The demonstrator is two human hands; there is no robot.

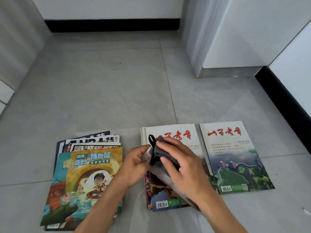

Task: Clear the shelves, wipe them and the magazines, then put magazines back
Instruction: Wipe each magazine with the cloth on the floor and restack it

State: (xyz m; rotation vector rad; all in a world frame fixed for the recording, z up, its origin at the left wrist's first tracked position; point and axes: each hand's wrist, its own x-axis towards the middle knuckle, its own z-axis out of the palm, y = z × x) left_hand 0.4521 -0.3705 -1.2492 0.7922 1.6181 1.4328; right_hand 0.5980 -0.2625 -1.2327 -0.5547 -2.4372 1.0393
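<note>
Three groups of magazines on the grey tiled floor (pixel 104 91). Widest, at near left: a fanned pile topped by a colourful cartoon-cover magazine (pixel 87 179). Middle: a stack of white-covered magazines with red calligraphy titles (pixel 175 133), partly hidden under both hands. Far right, just beside that stack: a single white-and-green landscape-cover magazine (pixel 235 158), lying flat. Beyond, at far right, a white cabinet base (pixel 235 47) against the wall; no shelves in view.

Right hand (pixel 183 167) spread over a dark grey cloth with a black hanging loop (pixel 161 148), fingers curled and gripping it above the middle stack. Left hand (pixel 136 163) curled round a pale edge beside the cloth; whether cloth or cover, cannot tell.

Likely step: readying the cloth to wipe the top cover. Best done with the cloth folded into a flat pad, loop tucked away, left hand pinning the stack, strokes from spine outward, light pressure to avoid creasing.
</note>
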